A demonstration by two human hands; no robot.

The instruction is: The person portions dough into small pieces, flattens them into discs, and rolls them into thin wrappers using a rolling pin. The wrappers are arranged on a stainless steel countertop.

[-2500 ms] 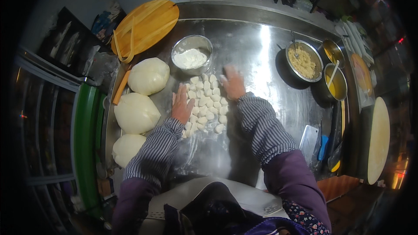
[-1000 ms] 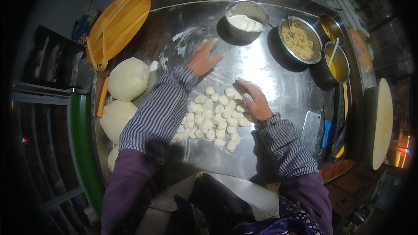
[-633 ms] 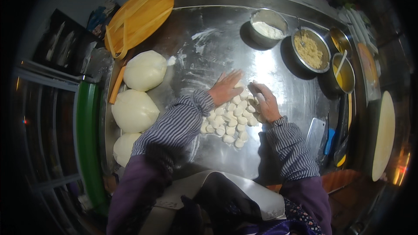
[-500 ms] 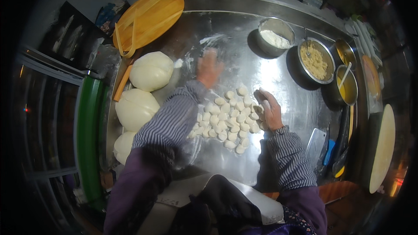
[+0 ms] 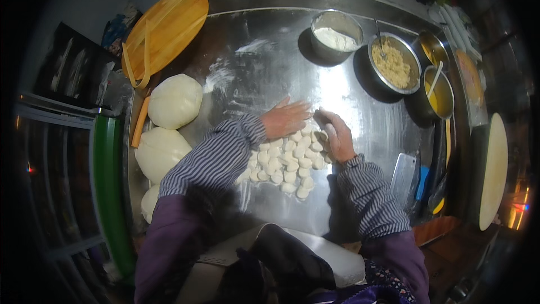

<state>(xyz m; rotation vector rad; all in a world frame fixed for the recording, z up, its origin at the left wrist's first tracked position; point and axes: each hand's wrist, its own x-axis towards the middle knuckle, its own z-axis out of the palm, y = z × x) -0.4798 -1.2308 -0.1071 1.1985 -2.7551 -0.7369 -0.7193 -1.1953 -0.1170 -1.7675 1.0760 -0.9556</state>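
A pile of small, floured dough pieces point(image 5: 289, 165) lies on the steel worktop point(image 5: 270, 214). My left hand point(image 5: 286, 118) is spread flat at the pile's far edge, its palm over some of the pieces. At the right edge of the pile stands my right hand point(image 5: 337, 136), fingers stretched out and held on its side against the dough. Neither hand grips anything. Three big, smooth balls of dough point(image 5: 174, 101) sit in a row along the left, the nearest partly hidden by my left sleeve. Loose flour point(image 5: 218, 76) is smeared beyond my left hand.
A round wooden board point(image 5: 174, 31) leans at the back left, near a wooden rolling pin point(image 5: 140, 121). At the back right stand a bowl of flour point(image 5: 333, 39), a bowl of crumbly filling point(image 5: 394, 67) and a pot of yellow liquid point(image 5: 441, 98). A dough scraper point(image 5: 404, 174) lies at the right.
My left hand has come back from the floured area beyond the pile to its far edge. My right hand remains beside the dough pieces. The whole view has shifted slightly.
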